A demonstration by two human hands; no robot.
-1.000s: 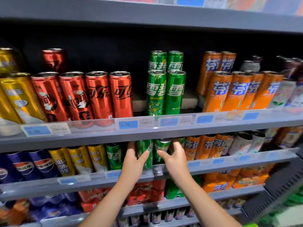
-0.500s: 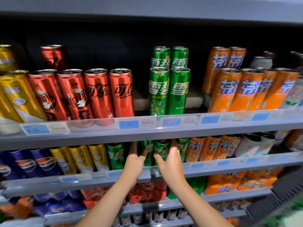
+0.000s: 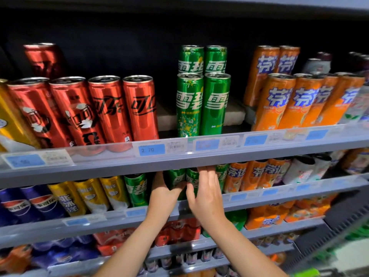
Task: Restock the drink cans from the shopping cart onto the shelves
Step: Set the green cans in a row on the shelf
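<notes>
Second shelf [image 3: 259,193], green cans [image 3: 176,179] at 12 o'clock from both wrists, under the upper shelf lip [image 3: 179,162]. Left hand [image 3: 162,193] cups 1 green can's left side, thumb across its front. Right hand [image 3: 207,193] lies flat, fingers straight, against the neighbouring can [image 3: 192,177]. Risk: an uneven push tips a can into the orange cans [image 3: 247,174] at 3 o'clock; low clearance may snag fingers.

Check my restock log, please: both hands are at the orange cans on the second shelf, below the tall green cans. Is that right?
Not quite. In the head view the left hand and right hand are at green cans on the second shelf, not orange ones. The rest is right: the tall green cans stand above.
</notes>
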